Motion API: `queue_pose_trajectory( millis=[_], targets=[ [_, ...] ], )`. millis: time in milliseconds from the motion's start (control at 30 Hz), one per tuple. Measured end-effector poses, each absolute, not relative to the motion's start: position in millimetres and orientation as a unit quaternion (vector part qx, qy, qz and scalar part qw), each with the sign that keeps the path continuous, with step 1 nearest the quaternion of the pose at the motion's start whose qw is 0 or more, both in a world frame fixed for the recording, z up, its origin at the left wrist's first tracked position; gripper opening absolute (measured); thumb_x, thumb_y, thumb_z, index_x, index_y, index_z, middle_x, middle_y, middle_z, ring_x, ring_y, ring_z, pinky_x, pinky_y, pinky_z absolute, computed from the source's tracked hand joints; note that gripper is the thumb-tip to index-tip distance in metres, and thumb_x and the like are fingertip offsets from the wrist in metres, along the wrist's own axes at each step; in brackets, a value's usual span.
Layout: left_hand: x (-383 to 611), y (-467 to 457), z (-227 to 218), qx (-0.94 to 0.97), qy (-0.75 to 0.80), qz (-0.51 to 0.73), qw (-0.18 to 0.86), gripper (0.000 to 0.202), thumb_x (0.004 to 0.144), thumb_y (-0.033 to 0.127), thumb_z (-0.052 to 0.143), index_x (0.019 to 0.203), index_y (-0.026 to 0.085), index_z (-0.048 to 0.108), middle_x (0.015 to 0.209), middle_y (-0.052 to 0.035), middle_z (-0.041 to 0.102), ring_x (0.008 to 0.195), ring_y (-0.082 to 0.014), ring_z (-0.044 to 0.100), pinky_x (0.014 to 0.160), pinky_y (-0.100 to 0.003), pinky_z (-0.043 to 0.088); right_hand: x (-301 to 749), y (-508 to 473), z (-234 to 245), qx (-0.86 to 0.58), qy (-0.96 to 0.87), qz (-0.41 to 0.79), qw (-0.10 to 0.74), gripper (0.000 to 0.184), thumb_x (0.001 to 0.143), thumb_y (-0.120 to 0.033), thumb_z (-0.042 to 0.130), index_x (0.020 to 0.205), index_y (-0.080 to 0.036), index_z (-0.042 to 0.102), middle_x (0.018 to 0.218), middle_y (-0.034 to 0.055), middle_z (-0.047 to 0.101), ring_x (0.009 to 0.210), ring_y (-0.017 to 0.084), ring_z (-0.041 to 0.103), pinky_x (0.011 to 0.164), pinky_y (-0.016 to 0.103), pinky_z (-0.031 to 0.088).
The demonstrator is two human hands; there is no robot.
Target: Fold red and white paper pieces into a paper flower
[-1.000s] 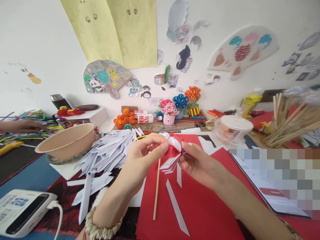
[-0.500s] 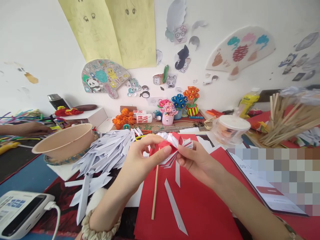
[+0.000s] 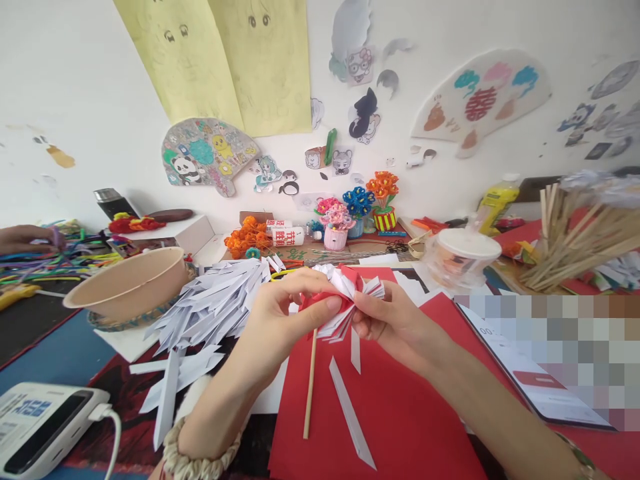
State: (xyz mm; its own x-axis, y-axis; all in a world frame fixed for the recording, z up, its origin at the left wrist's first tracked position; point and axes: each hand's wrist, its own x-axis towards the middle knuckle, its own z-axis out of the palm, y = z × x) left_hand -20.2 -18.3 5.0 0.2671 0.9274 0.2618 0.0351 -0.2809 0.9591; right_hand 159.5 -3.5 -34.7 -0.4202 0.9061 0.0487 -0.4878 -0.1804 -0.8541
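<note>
Between my two hands is a red and white folded-paper flower (image 3: 340,323), its pleated white strips fanning out at the lower side and the right. My left hand (image 3: 290,310) grips its left side, thumb pressed on the red paper. On the right, my right hand (image 3: 387,317) pinches the folded strips between thumb and fingers. A thin wooden stick (image 3: 310,387) points down from below the flower; whether it joins the flower is hidden. Under my hands lie red paper sheets (image 3: 410,427), with a loose white paper strip (image 3: 351,413) on top.
A heap of folded white strips (image 3: 210,300) lies left, beside a beige bowl (image 3: 130,283). A white device with a cable (image 3: 50,427) sits front left, a tablet (image 3: 530,373) right. Wooden sticks (image 3: 575,240) stand back right. Another person's hand (image 3: 30,239) is among colored stems.
My fingers have shifted slightly on the flower, and its white folds have turned a little. At far left, the other person's hand has moved left and now holds a purple stem.
</note>
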Motion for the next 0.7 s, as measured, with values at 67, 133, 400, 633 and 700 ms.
queue_pose_trajectory(
  millis=[67, 133, 400, 633, 700],
  targets=[
    [-19.9, -18.5, 4.7, 0.651, 0.388, 0.485, 0.438, 0.008, 0.081, 0.030, 0.077, 0.077, 0.022, 0.078, 0.091, -0.0040, 0.066, 0.088, -0.0196, 0.058, 0.080, -0.033, 0.042, 159.2, -3.2, -34.0, -0.251, -0.429, 0.718, 0.487, 0.028, 0.070, -0.039, 0.089, 0.062, -0.016, 0.074, 0.054, 0.0007, 0.067, 0.048, 0.008, 0.058, 0.049, 0.020, 0.047],
    [-19.5, -19.0, 4.6, 0.663, 0.398, 0.492, 0.400, 0.010, 0.081, 0.030, 0.077, 0.075, 0.022, 0.077, 0.089, -0.0038, 0.066, 0.088, -0.0194, 0.058, 0.082, -0.034, 0.042, 159.3, -3.1, -33.5, -0.256, -0.430, 0.715, 0.489, 0.029, 0.069, -0.040, 0.089, 0.062, -0.016, 0.074, 0.056, 0.0009, 0.067, 0.048, 0.008, 0.059, 0.050, 0.021, 0.048],
    [-15.0, -20.7, 1.7, 0.658, 0.387, 0.524, 0.378, 0.009, 0.080, 0.026, 0.077, 0.071, 0.023, 0.075, 0.083, -0.0021, 0.066, 0.083, -0.0183, 0.058, 0.081, -0.033, 0.044, 161.4, -3.5, -33.6, -0.263, -0.423, 0.735, 0.461, 0.026, 0.070, -0.037, 0.089, 0.065, -0.016, 0.074, 0.057, -0.0006, 0.065, 0.046, 0.007, 0.057, 0.047, 0.019, 0.048],
    [-14.1, -19.7, 3.6, 0.648, 0.405, 0.522, 0.380, 0.010, 0.078, 0.029, 0.078, 0.069, 0.024, 0.077, 0.083, -0.0036, 0.066, 0.083, -0.0197, 0.058, 0.083, -0.035, 0.044, 160.9, -3.6, -32.2, -0.260, -0.428, 0.729, 0.466, 0.027, 0.071, -0.039, 0.087, 0.061, -0.018, 0.074, 0.053, -0.0009, 0.064, 0.046, 0.008, 0.056, 0.047, 0.021, 0.048],
    [-14.5, -19.8, 4.1, 0.645, 0.413, 0.521, 0.378, 0.011, 0.078, 0.030, 0.079, 0.069, 0.024, 0.078, 0.086, -0.0040, 0.066, 0.084, -0.0195, 0.057, 0.084, -0.035, 0.043, 160.7, -3.6, -32.4, -0.265, -0.432, 0.721, 0.473, 0.027, 0.071, -0.039, 0.088, 0.062, -0.017, 0.073, 0.055, 0.0000, 0.066, 0.047, 0.009, 0.057, 0.048, 0.021, 0.049]
  ],
)
